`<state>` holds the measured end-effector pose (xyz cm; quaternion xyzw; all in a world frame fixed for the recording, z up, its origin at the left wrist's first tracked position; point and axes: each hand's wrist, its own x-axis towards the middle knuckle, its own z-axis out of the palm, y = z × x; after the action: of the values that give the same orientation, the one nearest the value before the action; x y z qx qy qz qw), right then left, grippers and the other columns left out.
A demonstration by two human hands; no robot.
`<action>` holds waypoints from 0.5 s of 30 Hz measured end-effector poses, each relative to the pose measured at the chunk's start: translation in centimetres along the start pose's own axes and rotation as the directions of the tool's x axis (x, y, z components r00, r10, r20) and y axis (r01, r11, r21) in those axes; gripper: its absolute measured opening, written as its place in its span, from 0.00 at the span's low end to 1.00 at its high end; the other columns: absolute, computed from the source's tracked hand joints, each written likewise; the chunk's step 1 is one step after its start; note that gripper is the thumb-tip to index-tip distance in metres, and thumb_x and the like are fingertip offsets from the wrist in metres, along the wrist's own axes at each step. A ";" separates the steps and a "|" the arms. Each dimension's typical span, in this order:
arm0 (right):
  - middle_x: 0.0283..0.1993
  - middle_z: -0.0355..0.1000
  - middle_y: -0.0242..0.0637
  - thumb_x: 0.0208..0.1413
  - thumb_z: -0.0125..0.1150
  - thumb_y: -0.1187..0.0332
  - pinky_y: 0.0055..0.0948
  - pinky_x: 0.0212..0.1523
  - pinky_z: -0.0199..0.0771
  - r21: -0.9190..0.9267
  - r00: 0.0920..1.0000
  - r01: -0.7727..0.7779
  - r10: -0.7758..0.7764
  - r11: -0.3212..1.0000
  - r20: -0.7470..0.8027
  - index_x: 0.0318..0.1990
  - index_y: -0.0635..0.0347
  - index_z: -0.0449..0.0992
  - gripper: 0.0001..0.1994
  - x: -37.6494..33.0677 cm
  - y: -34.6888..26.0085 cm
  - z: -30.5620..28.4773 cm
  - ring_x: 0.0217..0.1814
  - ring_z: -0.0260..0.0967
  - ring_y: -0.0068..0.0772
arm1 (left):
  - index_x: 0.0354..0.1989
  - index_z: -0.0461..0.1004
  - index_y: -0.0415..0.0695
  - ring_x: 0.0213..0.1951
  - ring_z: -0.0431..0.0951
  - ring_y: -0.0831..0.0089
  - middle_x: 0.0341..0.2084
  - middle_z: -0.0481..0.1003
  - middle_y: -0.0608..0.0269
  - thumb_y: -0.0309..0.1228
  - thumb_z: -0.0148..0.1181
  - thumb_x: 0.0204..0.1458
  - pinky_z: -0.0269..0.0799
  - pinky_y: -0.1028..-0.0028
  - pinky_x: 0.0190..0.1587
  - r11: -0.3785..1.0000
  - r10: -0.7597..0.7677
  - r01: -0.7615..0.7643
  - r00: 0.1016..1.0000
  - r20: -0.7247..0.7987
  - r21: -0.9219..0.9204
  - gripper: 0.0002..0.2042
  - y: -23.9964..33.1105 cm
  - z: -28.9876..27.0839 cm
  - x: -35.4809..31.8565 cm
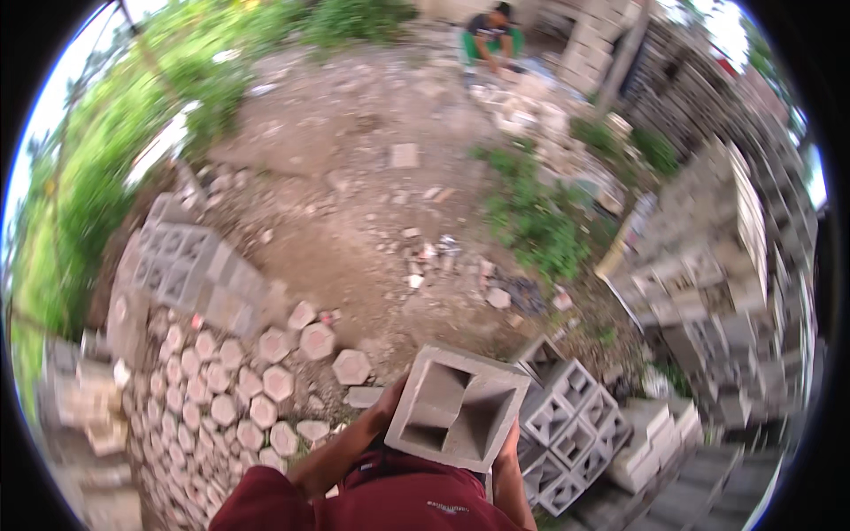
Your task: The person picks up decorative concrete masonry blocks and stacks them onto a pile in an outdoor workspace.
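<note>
A square, grey, hollow concrete block [462, 423] with inner walls dividing its open face is held up in front of the person's dark red shirt [398, 503], between the two bare hands. The left grip [392, 400] is clamped on the block's left side, its fingers mostly hidden behind the edge. The right grip [506, 445] presses against the lower right side, also only partly visible, so the block sits squarely between the two palms. It is tilted, its open face turned up toward the head, with the upper edge slanting down to the right.

Just beyond the right grip stands a stack of grey concrete vent blocks with triangular openings [575, 434], partly covered by the held block; whether they touch cannot be told. Beside that stack are pale, solid-looking rectangular blocks [649, 442]. Left of the left forearm, many pale hexagonal concrete pavers with reddish centres [277, 382] lie on the brown dirt ground [345, 221]. Well apart, near the top, another person [490, 37] crouches.
</note>
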<state>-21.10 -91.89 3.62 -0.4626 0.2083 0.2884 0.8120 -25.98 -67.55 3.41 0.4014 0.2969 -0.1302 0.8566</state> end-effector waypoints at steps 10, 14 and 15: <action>0.50 0.69 0.40 0.62 0.36 0.48 0.34 0.51 0.70 -0.120 0.871 -0.103 0.148 0.987 0.468 0.56 0.59 0.64 0.27 6.1 -2.6 17.0 0.50 0.68 0.37 | 0.62 0.57 0.39 0.56 0.63 0.70 0.56 0.63 0.58 0.54 0.32 0.60 0.57 0.73 0.58 0.950 0.281 -0.308 0.914 -0.292 -0.049 0.32 10.2 -6.1 -5.5; 0.52 0.68 0.41 0.60 0.38 0.45 0.35 0.53 0.69 -0.221 0.786 -0.288 0.362 0.932 0.502 0.58 0.59 0.63 0.29 11.1 -3.6 20.7 0.51 0.67 0.39 | 0.60 0.59 0.39 0.53 0.65 0.70 0.54 0.66 0.57 0.55 0.32 0.60 0.60 0.73 0.55 0.877 0.378 -0.458 0.844 -0.380 -0.144 0.32 10.2 -7.9 -3.8; 0.52 0.68 0.41 0.60 0.38 0.45 0.35 0.53 0.69 -0.247 0.773 -0.291 0.379 0.924 0.509 0.58 0.59 0.63 0.29 13.0 -3.5 21.7 0.51 0.67 0.39 | 0.60 0.60 0.39 0.51 0.67 0.71 0.52 0.67 0.57 0.55 0.33 0.60 0.62 0.73 0.53 0.866 0.384 -0.478 0.822 -0.421 -0.143 0.32 10.6 -8.3 -3.1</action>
<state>-7.53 -70.86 8.50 -0.3772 0.0236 0.5640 0.7342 -26.92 -54.40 7.62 0.3683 0.3708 0.1856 0.8321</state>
